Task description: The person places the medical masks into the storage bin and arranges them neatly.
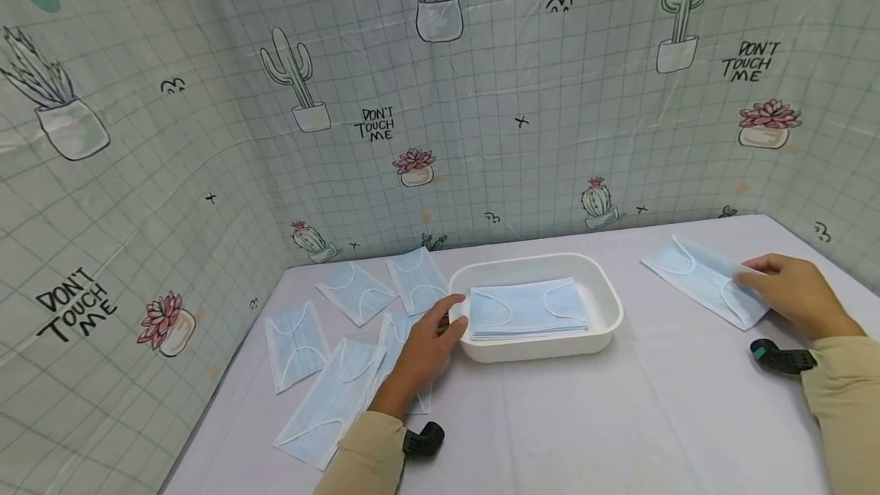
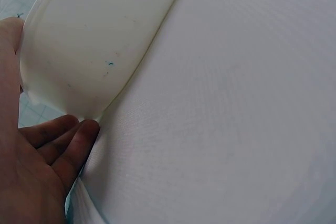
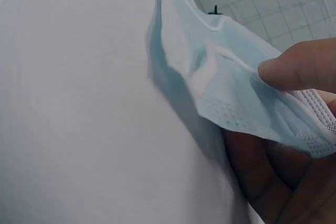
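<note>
A white plastic tray (image 1: 602, 327) stands mid-table with a neat stack of light blue face masks (image 1: 529, 308) inside it. My left hand (image 1: 428, 344) holds the tray's left end, its thumb and a finger at the rim; in the left wrist view other fingertips (image 2: 86, 129) touch low on the tray wall (image 2: 94, 40). To the right, my right hand (image 1: 797, 292) pinches the near right end of a single face mask (image 1: 701, 277). The right wrist view shows the thumb (image 3: 294, 69) on top of this mask (image 3: 236, 93) and fingers beneath, with that edge lifted off the table.
Several loose face masks (image 1: 330, 399) lie spread left of the tray, some overlapping, partly behind the left forearm. A pale cloth (image 1: 584, 426) covers the table. Printed grid curtains (image 1: 481, 98) with cactus drawings rise at the back and both sides.
</note>
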`<control>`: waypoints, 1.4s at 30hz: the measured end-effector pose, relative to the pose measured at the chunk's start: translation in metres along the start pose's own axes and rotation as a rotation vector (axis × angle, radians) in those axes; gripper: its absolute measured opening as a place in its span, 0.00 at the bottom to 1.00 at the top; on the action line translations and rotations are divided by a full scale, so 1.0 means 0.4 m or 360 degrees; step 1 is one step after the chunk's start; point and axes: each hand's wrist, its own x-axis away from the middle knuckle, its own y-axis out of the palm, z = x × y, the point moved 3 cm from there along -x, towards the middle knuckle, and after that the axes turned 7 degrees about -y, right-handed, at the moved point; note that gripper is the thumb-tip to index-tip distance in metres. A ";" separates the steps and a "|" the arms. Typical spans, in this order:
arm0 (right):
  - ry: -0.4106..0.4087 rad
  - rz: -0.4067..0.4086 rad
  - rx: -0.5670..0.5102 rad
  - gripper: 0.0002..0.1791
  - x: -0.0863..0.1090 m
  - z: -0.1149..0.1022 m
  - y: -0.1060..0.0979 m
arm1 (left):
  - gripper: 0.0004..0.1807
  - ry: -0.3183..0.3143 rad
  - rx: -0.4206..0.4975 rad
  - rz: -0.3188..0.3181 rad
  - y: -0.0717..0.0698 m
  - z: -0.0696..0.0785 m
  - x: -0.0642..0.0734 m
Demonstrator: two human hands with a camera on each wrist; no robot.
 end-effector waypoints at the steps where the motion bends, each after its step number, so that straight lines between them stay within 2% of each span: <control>1: 0.0010 0.0008 -0.0005 0.34 0.000 0.005 0.000 | 0.27 0.0001 0.0002 -0.0002 0.000 -0.001 0.000; 10: 0.0109 0.0037 -0.0129 0.36 -0.009 0.026 0.004 | 0.25 0.0005 0.0000 0.0007 0.002 -0.004 -0.002; 24: 0.0055 0.0137 -0.0139 0.32 -0.003 0.009 -0.001 | 0.26 0.0003 0.0006 0.0008 0.001 -0.004 -0.004; 36: 0.0066 0.0152 -0.0194 0.36 -0.010 0.015 0.005 | 0.26 -0.0004 0.0002 0.0015 0.001 -0.004 -0.003; 42: 0.0110 0.0157 -0.0309 0.40 -0.009 0.000 0.002 | 0.25 -0.0001 0.0002 0.0015 0.001 -0.002 -0.002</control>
